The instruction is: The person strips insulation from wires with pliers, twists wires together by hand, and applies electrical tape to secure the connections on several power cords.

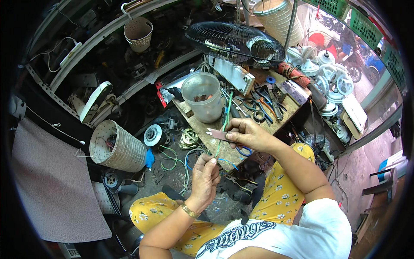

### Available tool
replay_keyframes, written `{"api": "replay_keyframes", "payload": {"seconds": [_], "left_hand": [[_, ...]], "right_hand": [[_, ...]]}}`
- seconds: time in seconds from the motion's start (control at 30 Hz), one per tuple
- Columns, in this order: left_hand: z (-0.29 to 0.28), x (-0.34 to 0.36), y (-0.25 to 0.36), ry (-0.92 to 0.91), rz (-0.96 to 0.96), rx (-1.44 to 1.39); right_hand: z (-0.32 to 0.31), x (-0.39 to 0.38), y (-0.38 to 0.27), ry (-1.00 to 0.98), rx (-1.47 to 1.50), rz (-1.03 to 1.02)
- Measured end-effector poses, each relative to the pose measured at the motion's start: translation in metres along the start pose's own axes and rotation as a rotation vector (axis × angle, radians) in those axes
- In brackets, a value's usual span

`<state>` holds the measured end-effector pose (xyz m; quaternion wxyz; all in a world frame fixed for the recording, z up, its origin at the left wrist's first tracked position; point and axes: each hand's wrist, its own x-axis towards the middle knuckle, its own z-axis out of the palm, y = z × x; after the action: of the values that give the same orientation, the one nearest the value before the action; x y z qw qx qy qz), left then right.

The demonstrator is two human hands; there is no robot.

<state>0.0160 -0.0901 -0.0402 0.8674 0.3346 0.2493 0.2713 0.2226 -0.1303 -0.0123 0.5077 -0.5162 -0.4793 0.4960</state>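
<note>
My left hand (204,177) pinches a thin green wire (227,113) that runs up across the wooden work board (271,125). Just above it my right hand (248,136) is closed on a small flat pinkish tool (217,134) with a pale tip, held against the wire. A translucent plastic bucket (202,112) with brownish bits inside stands behind my hands. Beside them on the board lie pliers (265,108), other hand tools and a roll of dark tape (258,115). Blue-handled scissors (244,151) show partly below my right hand.
A fan head (235,41) sits behind the board, with white plastic parts (328,82) piled at right. A ribbed basket (118,144), a metal motor part (153,135) and loose wires (168,159) are on the floor at left, beside a speckled panel (51,177).
</note>
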Motion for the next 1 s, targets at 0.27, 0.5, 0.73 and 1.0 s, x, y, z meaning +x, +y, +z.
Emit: {"api": "replay_keyframes", "payload": {"seconds": [0.27,0.5,0.73,1.0], "left_hand": [[0.0010,0.0070,-0.0026,-0.006,0.067,0.164],[0.0022,0.0096,-0.0034,0.013,0.102,0.263],[0.0026,0.0082,-0.0004,-0.049,-0.053,0.063],[0.0004,0.0075,-0.0019,-0.050,0.086,0.211]], "right_hand": [[0.0045,-0.0013,-0.0030,0.012,0.007,-0.002],[0.0020,-0.0024,-0.0006,0.032,-0.007,0.003],[0.0014,-0.0046,-0.0018,0.026,-0.003,0.004],[-0.0035,-0.0048,-0.0011,0.031,-0.016,0.022]]}}
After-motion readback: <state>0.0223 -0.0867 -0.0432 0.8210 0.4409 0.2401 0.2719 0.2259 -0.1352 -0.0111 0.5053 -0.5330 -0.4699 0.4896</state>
